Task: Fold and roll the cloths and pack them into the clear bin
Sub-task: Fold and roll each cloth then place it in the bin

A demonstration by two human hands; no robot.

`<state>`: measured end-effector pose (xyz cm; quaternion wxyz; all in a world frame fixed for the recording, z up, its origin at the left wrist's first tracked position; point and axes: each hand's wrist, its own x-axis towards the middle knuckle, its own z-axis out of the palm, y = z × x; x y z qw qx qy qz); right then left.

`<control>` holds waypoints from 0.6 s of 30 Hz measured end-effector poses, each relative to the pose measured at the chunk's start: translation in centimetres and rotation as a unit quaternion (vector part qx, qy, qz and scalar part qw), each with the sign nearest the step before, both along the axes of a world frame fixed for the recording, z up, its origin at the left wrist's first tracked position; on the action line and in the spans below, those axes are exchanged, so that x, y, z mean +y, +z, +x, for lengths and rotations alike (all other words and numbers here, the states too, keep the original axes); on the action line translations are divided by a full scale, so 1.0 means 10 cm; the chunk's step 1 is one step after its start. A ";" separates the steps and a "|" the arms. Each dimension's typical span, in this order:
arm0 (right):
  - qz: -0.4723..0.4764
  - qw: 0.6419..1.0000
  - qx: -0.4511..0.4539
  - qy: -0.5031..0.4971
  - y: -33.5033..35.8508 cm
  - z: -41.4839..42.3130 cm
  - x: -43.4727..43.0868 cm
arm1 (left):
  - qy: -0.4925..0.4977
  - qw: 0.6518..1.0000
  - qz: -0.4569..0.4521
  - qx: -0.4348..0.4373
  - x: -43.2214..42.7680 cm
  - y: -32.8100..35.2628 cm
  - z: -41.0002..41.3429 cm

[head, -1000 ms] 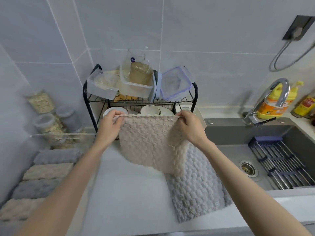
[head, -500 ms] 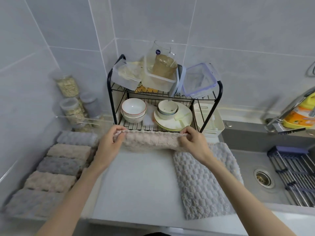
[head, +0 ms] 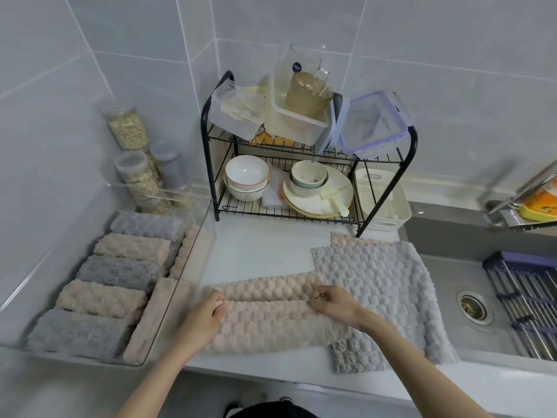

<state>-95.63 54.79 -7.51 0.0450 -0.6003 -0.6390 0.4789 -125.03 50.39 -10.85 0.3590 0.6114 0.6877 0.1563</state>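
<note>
- Lowered since the earlier frame, the beige cloth (head: 265, 324) lies folded at lower centre, overlapping the grey cloth (head: 388, 285).
- Its folded edge is pinched by the left hand (head: 206, 312) and the right hand (head: 334, 303).
- At lower left sits the clear bin (head: 159, 190).

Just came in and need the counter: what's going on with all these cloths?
A person is folding a beige cloth flat on the counter, left hand and right hand pinching its folded edge. It partly overlaps a grey cloth spread beside the sink. The clear bin at left already holds rolled beige and grey cloths.
</note>
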 end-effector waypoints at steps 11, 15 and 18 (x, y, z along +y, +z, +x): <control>0.048 0.995 -0.055 -0.069 -0.12 -0.21 0.32 | 0.169 0.985 -0.008 0.023 0.15 -0.09 0.01; 0.059 0.990 -0.096 -0.086 -0.20 -0.26 0.43 | 0.169 0.982 -0.014 0.076 0.25 -0.09 0.06; 0.068 0.984 -0.136 -0.087 -0.26 -0.28 0.47 | 0.161 0.980 -0.018 0.119 0.29 -0.09 0.09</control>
